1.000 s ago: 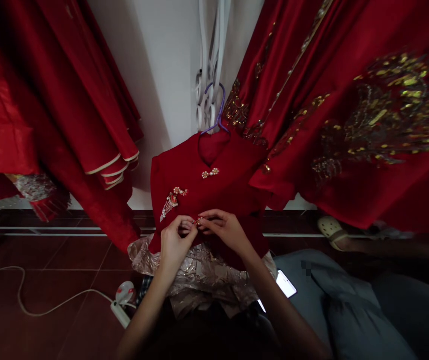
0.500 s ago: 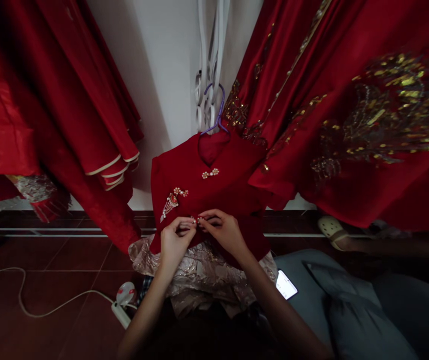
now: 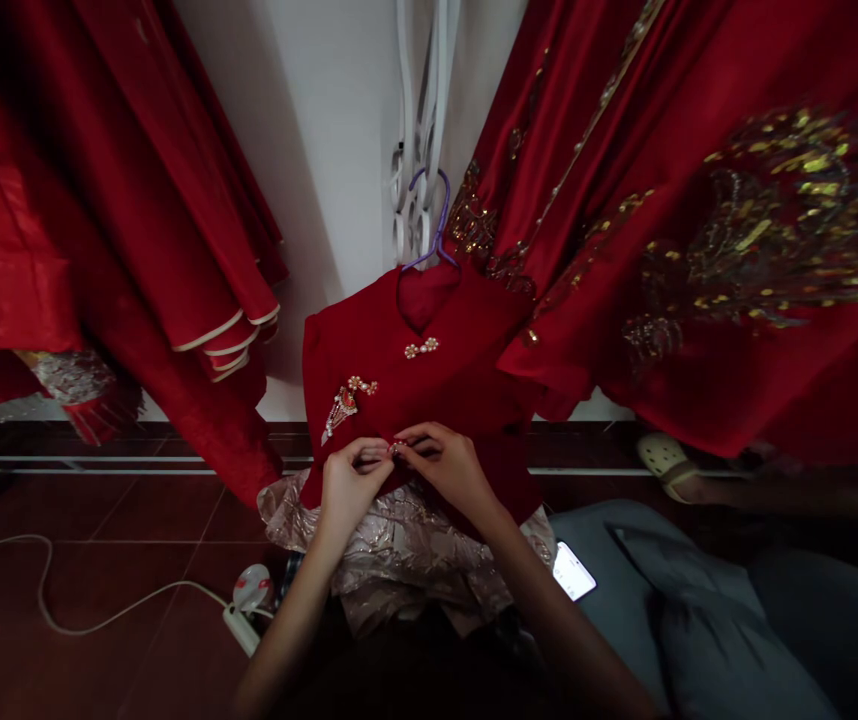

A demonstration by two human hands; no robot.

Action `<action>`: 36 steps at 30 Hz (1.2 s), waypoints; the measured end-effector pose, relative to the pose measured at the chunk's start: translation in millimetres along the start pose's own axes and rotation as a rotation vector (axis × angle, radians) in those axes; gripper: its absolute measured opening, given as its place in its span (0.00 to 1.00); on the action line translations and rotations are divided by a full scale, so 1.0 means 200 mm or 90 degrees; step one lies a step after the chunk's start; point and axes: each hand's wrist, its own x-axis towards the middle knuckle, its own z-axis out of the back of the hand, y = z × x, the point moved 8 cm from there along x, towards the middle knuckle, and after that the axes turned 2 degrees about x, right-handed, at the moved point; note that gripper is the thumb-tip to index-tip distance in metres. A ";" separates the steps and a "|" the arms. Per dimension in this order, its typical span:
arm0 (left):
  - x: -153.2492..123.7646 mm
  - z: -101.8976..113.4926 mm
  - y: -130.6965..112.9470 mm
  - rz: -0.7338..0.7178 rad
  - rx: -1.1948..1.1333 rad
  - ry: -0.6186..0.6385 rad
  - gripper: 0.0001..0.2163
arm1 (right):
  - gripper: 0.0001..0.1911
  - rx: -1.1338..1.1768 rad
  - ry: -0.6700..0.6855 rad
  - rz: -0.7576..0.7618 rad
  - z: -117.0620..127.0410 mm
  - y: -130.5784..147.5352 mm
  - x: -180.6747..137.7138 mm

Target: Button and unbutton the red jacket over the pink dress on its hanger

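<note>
A small red dress (image 3: 391, 375) hangs on a purple hanger (image 3: 433, 225) in front of me, with a pearl clasp (image 3: 421, 347) at the collar and a tasselled brooch (image 3: 343, 400) lower left. My left hand (image 3: 346, 485) and my right hand (image 3: 448, 465) meet at a beaded fastening (image 3: 395, 447) on the dress front. Both hands pinch it with curled fingers. A pale gold lace skirt (image 3: 399, 555) spreads below the red top, under my wrists.
Long red gowns hang on the left (image 3: 136, 220) and a gold-embroidered one on the right (image 3: 699, 230). A white cable and power strip (image 3: 238, 625) lie on the dark red floor. A lit phone (image 3: 573, 570) rests on grey cloth (image 3: 699, 610). Someone's foot in a white clog (image 3: 665, 460) shows at the right.
Both hands have stayed at the fastening, with only small finger movements. The view has shifted very slightly.
</note>
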 end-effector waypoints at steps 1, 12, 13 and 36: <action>0.00 0.00 0.00 0.001 -0.004 0.005 0.09 | 0.08 0.001 -0.001 -0.001 0.00 0.00 0.00; 0.00 0.00 -0.02 -0.018 0.046 0.037 0.07 | 0.08 -0.005 -0.001 -0.010 0.00 -0.02 0.00; 0.00 0.00 -0.02 -0.021 0.054 0.043 0.07 | 0.08 -0.009 -0.002 -0.009 0.00 -0.02 0.00; -0.04 -0.01 -0.08 -0.173 0.286 -0.007 0.04 | 0.10 -0.074 0.072 -0.009 0.06 0.00 0.00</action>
